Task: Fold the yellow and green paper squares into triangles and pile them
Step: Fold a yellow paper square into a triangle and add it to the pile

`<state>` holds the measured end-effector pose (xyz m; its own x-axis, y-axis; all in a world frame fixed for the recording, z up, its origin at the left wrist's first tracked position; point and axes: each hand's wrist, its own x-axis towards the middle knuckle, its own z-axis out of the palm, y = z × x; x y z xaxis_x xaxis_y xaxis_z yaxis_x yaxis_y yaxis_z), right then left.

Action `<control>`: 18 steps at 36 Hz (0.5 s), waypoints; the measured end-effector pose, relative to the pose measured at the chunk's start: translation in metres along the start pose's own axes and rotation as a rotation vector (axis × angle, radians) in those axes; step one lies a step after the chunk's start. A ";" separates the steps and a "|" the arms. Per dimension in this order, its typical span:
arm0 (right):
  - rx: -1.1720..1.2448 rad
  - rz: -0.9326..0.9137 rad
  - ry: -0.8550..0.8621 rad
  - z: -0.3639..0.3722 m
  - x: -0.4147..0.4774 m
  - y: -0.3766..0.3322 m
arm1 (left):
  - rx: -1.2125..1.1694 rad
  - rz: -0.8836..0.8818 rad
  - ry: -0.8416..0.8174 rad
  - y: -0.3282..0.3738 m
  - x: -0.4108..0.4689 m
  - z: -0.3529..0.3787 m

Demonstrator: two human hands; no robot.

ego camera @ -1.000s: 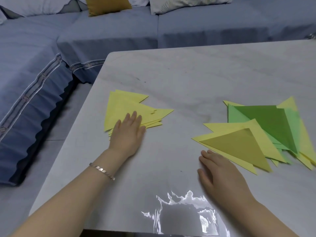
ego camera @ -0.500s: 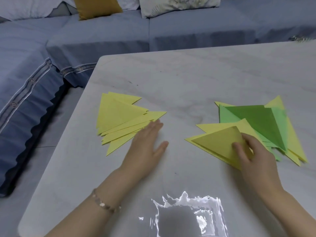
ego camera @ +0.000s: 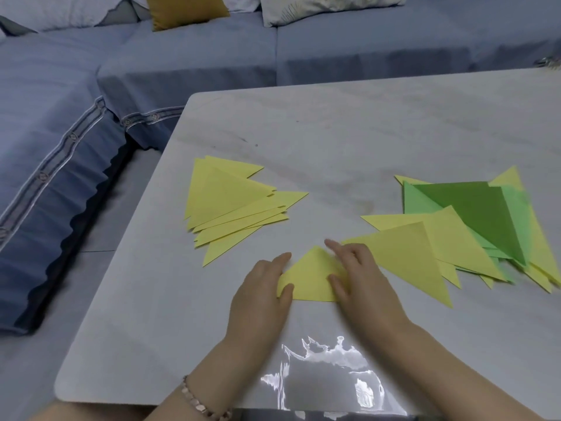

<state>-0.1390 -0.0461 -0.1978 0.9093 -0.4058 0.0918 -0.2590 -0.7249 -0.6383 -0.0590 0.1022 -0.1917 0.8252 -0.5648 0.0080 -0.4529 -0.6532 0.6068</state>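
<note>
**Yellow triangle pressed flat between both hands**

On my feed the blue sofa (ego camera: 60,123) ran out of frame at far left. On the surface (ego camera: 334,126), the left pile of yellow triangles (ego camera: 230,205) lay fanned near the left edge. Its lower sheets were mostly covered, so I could not count them.

The left hand (ego camera: 261,296) lay with fingers straight along the left side of the yellow folded piece (ego camera: 309,281), thumb pressing its lower corner. I could not tell whether any finger reached under the sheet. The piece lay toward the front, between the two stacks, its point facing away.

The right hand (ego camera: 361,278) covered its right side, index finger stretched out and thumb pressed on the paper, hiding that corner.

The mixed heap of yellow and green triangles (ego camera: 473,226) began just behind that hand and was clipped at the frame's right edge. Bare room stretched toward the far edge. A glare patch (ego camera: 328,375) washed out the front rim, and both forearms were cut off below.
</note>
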 end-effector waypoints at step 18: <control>-0.329 -0.224 -0.257 0.030 -0.026 -0.003 | 0.280 0.358 -0.155 -0.027 -0.017 0.028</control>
<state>-0.1521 -0.0173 -0.2212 0.9950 -0.0985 -0.0187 -0.0989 -0.9337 -0.3441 -0.0700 0.1155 -0.2301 0.5507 -0.8334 0.0460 -0.7904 -0.5030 0.3496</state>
